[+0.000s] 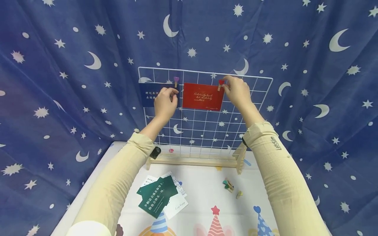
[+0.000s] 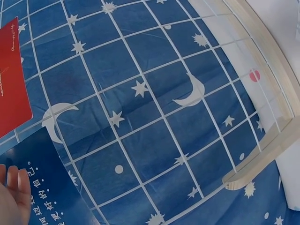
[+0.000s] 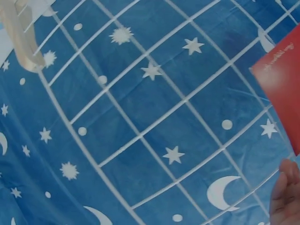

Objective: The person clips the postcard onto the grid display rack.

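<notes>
A red card [image 1: 203, 96] hangs on the upper part of a white wire grid [image 1: 192, 126]. At its top right corner is a wooden clothespin with a red heart [image 1: 221, 82], which my right hand [image 1: 238, 90] pinches between thumb and forefinger. Left of the red card is a dark blue card [image 1: 146, 95] with white writing, and a purple heart clothespin [image 1: 176, 80] sits at its top right. My left hand [image 1: 166, 103] is in front of the blue card, its fingers loosely bent; I see nothing held in it. The left wrist view shows its fingertips [image 2: 22, 178] over the blue card.
A wooden base [image 1: 192, 160] holds the grid upright on the white patterned tablecloth. Green and white cards [image 1: 159, 196] lie in a loose pile at the front left. Several small clothespins [image 1: 228, 185] lie to the right. A blue star-and-moon curtain [image 1: 206, 19] hangs behind.
</notes>
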`<action>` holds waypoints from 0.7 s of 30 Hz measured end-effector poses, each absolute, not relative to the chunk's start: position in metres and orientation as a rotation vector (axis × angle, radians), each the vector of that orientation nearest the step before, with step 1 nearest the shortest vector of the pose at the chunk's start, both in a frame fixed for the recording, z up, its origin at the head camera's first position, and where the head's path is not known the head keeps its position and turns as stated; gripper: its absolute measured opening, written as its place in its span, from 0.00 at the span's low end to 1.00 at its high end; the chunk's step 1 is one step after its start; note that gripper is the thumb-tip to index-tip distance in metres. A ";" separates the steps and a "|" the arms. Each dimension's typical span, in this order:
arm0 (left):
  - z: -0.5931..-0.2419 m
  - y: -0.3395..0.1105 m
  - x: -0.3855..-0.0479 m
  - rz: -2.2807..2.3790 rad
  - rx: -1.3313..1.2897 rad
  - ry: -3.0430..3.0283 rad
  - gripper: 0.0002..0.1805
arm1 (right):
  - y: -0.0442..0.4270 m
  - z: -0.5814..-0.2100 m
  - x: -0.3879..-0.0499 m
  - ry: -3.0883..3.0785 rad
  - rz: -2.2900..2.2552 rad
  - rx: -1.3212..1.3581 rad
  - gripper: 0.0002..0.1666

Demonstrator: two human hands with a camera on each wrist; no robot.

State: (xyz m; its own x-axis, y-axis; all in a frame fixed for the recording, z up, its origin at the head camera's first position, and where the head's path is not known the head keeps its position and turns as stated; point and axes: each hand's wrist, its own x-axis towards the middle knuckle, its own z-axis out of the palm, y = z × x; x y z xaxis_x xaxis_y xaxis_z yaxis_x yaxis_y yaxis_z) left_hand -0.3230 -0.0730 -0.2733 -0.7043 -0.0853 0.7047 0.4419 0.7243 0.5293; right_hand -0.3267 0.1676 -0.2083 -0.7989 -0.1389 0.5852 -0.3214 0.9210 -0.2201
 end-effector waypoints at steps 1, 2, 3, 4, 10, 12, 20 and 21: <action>-0.275 -0.073 -0.323 -0.917 -0.270 -2.196 0.11 | 0.169 -0.210 -0.327 -2.480 0.413 0.336 0.20; -0.276 -0.073 -0.322 -0.919 -0.274 -2.208 0.11 | 0.171 -0.211 -0.326 -2.468 0.408 0.341 0.20; -0.277 -0.073 -0.322 -0.923 -0.277 -2.219 0.10 | 0.172 -0.213 -0.326 -2.459 0.410 0.346 0.21; -0.278 -0.073 -0.321 -0.926 -0.281 -2.229 0.10 | 0.174 -0.214 -0.325 -2.450 0.409 0.351 0.21; -0.284 -0.074 -0.318 -0.939 -0.310 -2.262 0.10 | 0.178 -0.221 -0.322 -2.414 0.441 0.358 0.19; -0.286 -0.075 -0.317 -0.948 -0.315 -2.264 0.10 | 0.179 -0.224 -0.321 -2.394 0.460 0.364 0.19; -0.294 -0.078 -0.313 -0.986 -0.314 -2.268 0.11 | 0.187 -0.238 -0.317 -2.360 0.512 0.362 0.19; -0.295 -0.078 -0.313 -0.990 -0.317 -2.266 0.11 | 0.188 -0.240 -0.316 -2.361 0.522 0.362 0.19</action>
State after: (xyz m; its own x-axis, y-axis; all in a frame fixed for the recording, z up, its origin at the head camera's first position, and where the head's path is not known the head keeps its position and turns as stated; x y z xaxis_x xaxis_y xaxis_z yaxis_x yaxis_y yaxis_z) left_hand -0.3128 -0.0781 -0.2952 -0.7676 -0.0323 0.6401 0.4476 0.6878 0.5715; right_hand -0.3159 0.1879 -0.2401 -0.7285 -0.1156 0.6752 -0.3894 0.8808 -0.2693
